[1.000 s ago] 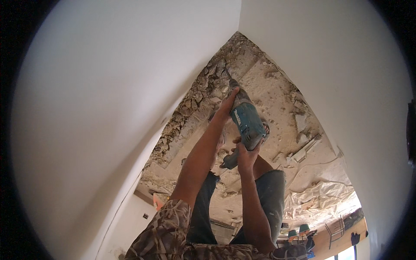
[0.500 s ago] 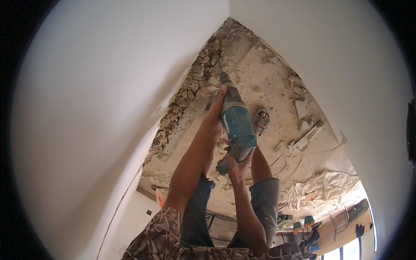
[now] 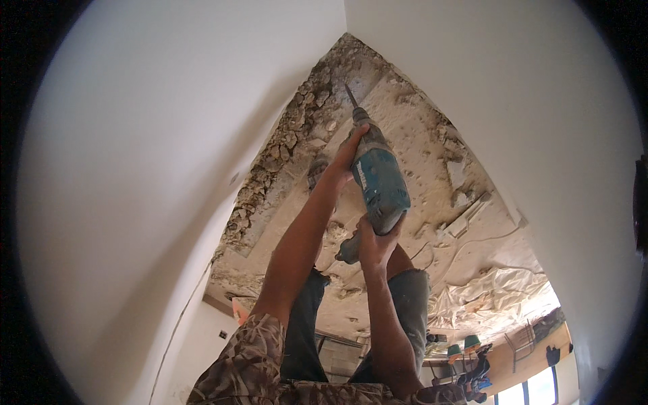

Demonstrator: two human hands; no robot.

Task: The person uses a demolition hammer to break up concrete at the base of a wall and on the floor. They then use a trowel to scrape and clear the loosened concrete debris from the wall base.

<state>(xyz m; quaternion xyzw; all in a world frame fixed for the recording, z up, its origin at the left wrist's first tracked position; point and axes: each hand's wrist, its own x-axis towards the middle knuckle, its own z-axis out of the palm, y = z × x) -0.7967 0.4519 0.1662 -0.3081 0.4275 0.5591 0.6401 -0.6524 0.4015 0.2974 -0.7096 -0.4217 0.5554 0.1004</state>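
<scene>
I hold a teal-and-grey rotary hammer (image 3: 383, 177) out over a broken-up floor. My left hand (image 3: 351, 154) is closed round its front barrel, just behind the chuck. Farther back, my right hand (image 3: 378, 244) grips the rear handle, its fingers wrapped round it and partly hidden by the tool body. A long pointed bit (image 3: 352, 96) reaches forward from the chuck. Its tip is over the pale floor beside a strip of broken rubble (image 3: 280, 145); I cannot tell whether it touches.
White walls rise on the left (image 3: 155, 135) and right (image 3: 513, 88), meeting in a corner ahead. My sandalled foot (image 3: 316, 170) stands near the rubble. Offcuts (image 3: 467, 214), a cable (image 3: 464, 247) and crumpled plastic sheeting (image 3: 486, 297) lie to the right. Chairs (image 3: 520, 347) are at the lower right.
The rotary hammer has shifted slightly right in the picture, and more of its bit shows. My left foot has come into sight; the right foot is now hidden behind the tool.
</scene>
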